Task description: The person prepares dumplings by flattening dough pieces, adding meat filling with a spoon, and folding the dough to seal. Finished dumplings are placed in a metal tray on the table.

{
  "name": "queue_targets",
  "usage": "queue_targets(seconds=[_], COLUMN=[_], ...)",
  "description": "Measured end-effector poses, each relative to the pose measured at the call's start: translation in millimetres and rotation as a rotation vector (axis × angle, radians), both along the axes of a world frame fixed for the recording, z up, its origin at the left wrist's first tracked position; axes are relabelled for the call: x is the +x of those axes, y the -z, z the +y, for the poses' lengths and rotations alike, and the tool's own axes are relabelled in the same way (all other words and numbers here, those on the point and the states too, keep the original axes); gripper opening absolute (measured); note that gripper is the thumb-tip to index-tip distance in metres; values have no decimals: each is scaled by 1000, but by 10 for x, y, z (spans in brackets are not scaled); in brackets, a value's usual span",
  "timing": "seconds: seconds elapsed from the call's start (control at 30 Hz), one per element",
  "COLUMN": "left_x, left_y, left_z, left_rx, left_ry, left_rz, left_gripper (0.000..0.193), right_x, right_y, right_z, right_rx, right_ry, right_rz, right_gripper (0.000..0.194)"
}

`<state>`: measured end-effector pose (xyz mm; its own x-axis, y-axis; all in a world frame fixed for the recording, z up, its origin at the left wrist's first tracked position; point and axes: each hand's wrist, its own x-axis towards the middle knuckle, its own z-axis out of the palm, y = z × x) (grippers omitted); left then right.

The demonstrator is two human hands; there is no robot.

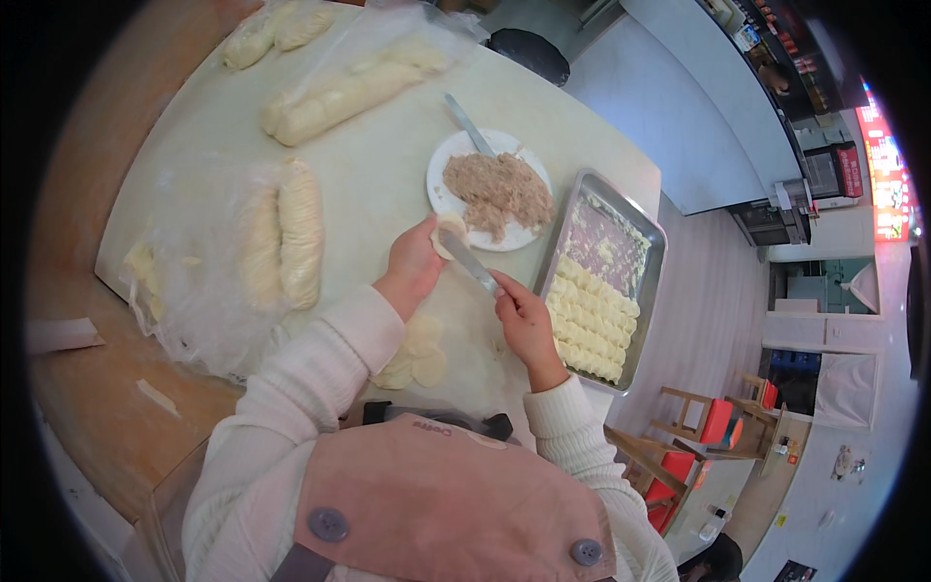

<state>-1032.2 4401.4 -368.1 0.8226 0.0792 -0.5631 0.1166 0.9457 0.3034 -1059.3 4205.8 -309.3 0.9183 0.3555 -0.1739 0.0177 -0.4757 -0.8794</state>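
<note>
My left hand (416, 263) holds a round dough wrapper (449, 234) at the near left rim of a white plate. The plate (441, 190) bears a mound of minced filling (502, 190), with a flat metal blade (469, 124) resting in it. In my right hand (522, 313) is a metal spreading knife (473, 266), its tip over the wrapper. Flat round wrappers (422, 356) lie partly under my left sleeve. To the right, a metal tray (660, 269) holds rows of folded dumplings (593, 320) in its near part; its far part shows pale crumbs.
Dough rolls (300, 233) lie at the left, partly under clear plastic (196, 291). More wrapped dough (349, 102) is at the far side. A dark round stool (529, 54) stands beyond the table. Red-seated chairs (716, 420) are at the lower right.
</note>
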Motion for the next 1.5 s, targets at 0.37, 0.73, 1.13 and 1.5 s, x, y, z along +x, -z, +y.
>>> queue_targets(seconds=[0.37,0.73,1.13,1.5], left_x=[-198,-553,-772,-787], left_y=[-571,-1063,-1388,-1653], left_z=[9,-250,-252,-234], left_rx=[116,83,1204,1461], left_ry=[251,318,79,93], left_rz=[-192,-372,-946,-1075], left_gripper=[34,33,16,22], right_x=[235,175,-324,-483], right_y=[-100,-715,-1087,-1283], right_z=[263,265,264,200], right_rx=[-234,-98,435,752], right_ry=[-41,-59,-17,-24], right_rz=[-792,-883,-616,-125], right_gripper=[32,19,19,31])
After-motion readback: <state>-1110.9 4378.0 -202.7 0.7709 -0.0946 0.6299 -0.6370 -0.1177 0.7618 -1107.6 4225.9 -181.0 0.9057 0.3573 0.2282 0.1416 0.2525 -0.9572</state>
